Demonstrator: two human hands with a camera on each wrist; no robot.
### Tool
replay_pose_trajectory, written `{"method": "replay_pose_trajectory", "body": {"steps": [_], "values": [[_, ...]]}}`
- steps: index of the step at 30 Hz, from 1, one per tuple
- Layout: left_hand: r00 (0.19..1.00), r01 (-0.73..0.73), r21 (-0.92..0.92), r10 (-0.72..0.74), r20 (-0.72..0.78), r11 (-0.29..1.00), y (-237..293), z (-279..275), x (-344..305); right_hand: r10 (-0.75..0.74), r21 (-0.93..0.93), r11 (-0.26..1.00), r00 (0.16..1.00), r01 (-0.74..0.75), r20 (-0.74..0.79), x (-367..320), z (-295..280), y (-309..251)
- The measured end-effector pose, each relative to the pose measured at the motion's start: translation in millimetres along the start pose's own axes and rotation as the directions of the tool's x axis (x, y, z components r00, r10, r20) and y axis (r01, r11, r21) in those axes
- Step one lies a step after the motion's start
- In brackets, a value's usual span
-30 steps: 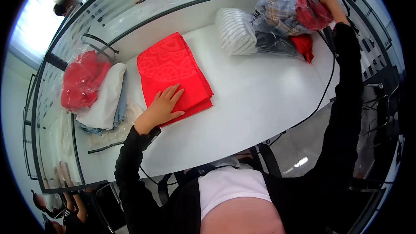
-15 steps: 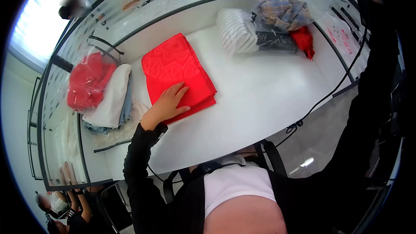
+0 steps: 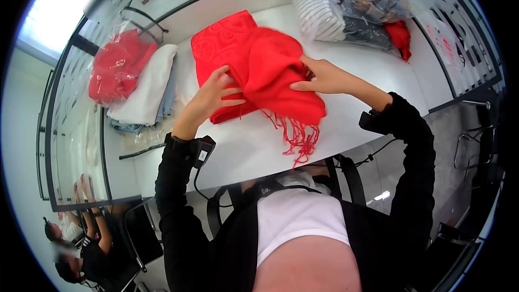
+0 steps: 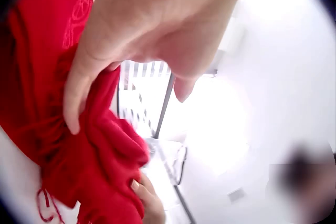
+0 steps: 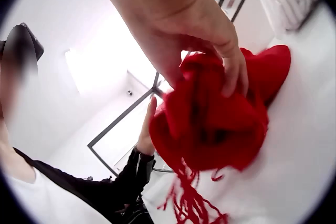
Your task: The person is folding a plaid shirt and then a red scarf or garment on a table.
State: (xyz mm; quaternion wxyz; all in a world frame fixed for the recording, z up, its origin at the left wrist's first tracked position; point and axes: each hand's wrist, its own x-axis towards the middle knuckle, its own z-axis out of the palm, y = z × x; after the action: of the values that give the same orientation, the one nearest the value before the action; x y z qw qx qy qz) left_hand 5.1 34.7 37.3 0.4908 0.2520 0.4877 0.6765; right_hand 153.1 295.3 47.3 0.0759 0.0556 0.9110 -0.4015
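1. Largest, a glass partition is surrounding the workplace, and grey floor is showing below.
2. The white table is bearing everything.
3. Near its middle, the red cloth is no longer lying neatly flat: its right part is now bunching over the patterned fold. I cannot tell whether one piece or two are lying there. In my judgement, the work is passing to two-handed arranging.
4. A striped bundle is lying behind, right; a white garment is lying left.
5. The right hand, newly arrived, is pinching the bunched part. The left hand is touching the fold, thumb standing apart, not gripping.
6. Smallest, red tassels are now hanging toward the person.
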Motion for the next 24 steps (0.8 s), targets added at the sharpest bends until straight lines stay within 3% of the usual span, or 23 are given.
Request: {"method": "replay_pose_trajectory", "body": {"steps": [2,3,6,10,12,15,18,21,24], "values": [[0.972,0.116,0.284,-0.049,-0.231,0.952,-10.3,-3.1,-9.9,0.032,0.066,0.997,0.999,-0.034,0.033,0.1,3.6,17.8],[0.961,0.125,0.229,-0.061,-0.268,0.965,-14.1,-9.3,-12.0,0.047,0.095,0.994,0.998,-0.051,0.045,-0.1,2.1,23.5],[0.937,0.11,0.372,0.029,-0.348,0.922,-12.6,-9.0,-17.4,-0.04,0.077,0.996,0.999,0.042,-0.029,-9.3,-3.5,30.5],[0.926,0.026,0.669,0.235,-0.296,0.743,-16.3,-4.8,-13.0,-0.154,-0.04,0.988,0.981,0.15,-0.121,-20.9,-3.7,33.6],[0.922,-0.01,0.812,0.321,-0.219,0.583,-20.0,-9.0,-5.9,-0.136,-0.073,0.989,0.983,0.128,-0.123,-23.8,0.1,32.5],[0.897,0.0,0.897,0.396,-0.196,0.443,-23.2,-16.4,5.5,-0.123,-0.054,0.992,0.984,0.117,-0.127,-21.7,5.2,37.0],[0.816,-0.042,0.988,0.576,-0.053,0.152,-25.6,-26.5,18.9,-0.165,-0.048,0.986,0.976,0.16,-0.139,-15.9,8.1,39.5],[0.868,-0.058,0.989,0.496,-0.015,0.133,-15.3,-30.4,26.0,-0.198,-0.117,0.976,0.968,0.181,-0.151,-13.5,14.7,37.7],[0.87,-0.033,0.959,0.48,-0.11,0.28,-17.4,-40.3,31.1,-0.179,-0.15,0.976,0.973,0.157,-0.148,-11.7,18.9,37.3]]}}
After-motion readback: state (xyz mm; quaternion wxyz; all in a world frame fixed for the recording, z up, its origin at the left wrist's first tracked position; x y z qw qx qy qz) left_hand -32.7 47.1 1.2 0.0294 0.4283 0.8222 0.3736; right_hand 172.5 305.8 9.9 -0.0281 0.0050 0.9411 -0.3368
